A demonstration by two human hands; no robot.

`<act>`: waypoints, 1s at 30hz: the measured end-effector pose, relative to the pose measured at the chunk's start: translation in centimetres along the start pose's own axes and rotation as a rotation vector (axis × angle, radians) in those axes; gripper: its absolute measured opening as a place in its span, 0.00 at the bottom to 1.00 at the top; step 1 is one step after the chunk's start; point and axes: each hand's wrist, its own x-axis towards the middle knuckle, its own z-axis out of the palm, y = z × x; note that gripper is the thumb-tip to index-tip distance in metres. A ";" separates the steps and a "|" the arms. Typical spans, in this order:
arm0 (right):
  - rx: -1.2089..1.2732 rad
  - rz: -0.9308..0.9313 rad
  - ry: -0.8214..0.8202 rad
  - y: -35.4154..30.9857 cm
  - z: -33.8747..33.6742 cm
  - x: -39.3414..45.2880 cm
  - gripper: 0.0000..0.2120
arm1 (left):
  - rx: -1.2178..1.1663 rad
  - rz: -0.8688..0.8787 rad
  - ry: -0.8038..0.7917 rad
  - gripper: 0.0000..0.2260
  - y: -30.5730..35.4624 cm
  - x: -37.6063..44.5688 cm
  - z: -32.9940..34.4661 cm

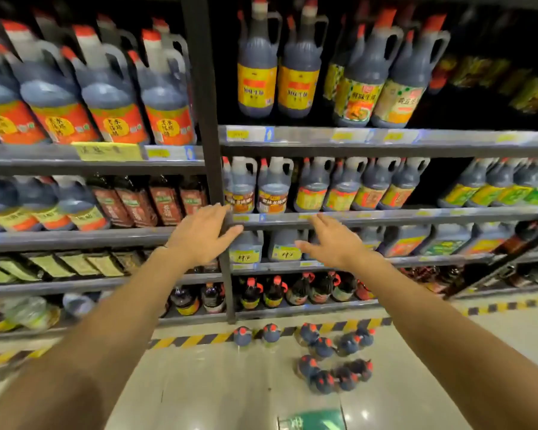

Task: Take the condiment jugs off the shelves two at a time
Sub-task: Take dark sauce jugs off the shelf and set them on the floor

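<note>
Both hands reach toward the shelf edge (385, 217), fingers spread and holding nothing. The left hand (201, 234) and right hand (333, 240) sit just below 2 brown-labelled jugs (272, 187), apart from them. More jugs on the floor (333, 358) stand below.

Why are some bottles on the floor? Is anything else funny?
A bunch of dark jugs with red caps stands on the floor below the shelves, not on them. They are upright and nothing looks spilled. The rest sit in neat rows.
</note>
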 end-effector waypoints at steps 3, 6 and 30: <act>-0.038 -0.014 -0.111 1.1 6.4 1.3 0.42 | -0.001 -0.043 -0.063 0.35 -1.4 0.5 5.8; -0.067 -0.044 -0.169 2.1 13.4 3.2 0.43 | 0.028 -0.076 -0.156 0.35 -3.0 0.6 13.3; -0.102 -0.090 -0.090 15.4 71.3 23.5 0.29 | -0.026 0.081 -0.104 0.33 -18.0 8.7 75.4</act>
